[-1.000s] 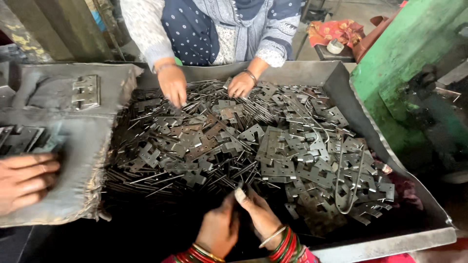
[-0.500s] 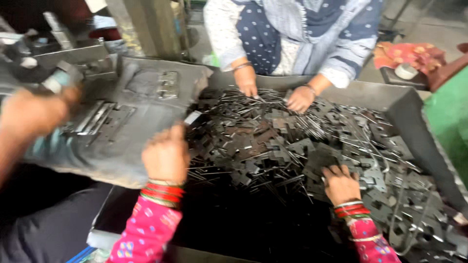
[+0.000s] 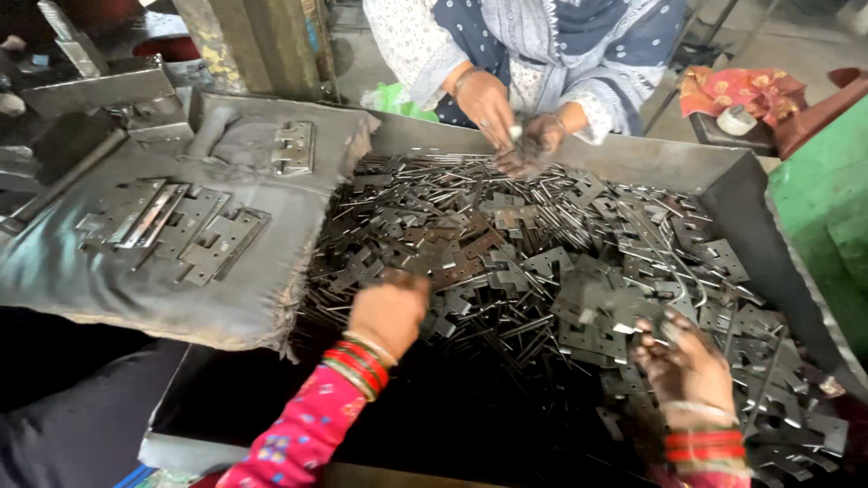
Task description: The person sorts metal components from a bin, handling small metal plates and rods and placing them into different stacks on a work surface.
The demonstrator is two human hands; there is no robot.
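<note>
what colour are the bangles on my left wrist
Red and green bangles, stacked just behind the left hand; the head view shows them.

A green bag (image 3: 395,98) and tape roll (image 3: 735,118) lie beyond the tray.

The left hand (image 3: 389,312) is motion-blurred, fingers buried in the hinge plates (image 3: 542,262), so its grip can't be read. The right hand (image 3: 687,366) hides whatever it pinches. The co-worker's hands (image 3: 511,126) blur together, and the metal tray (image 3: 579,154) runs off the bottom edge.
</note>
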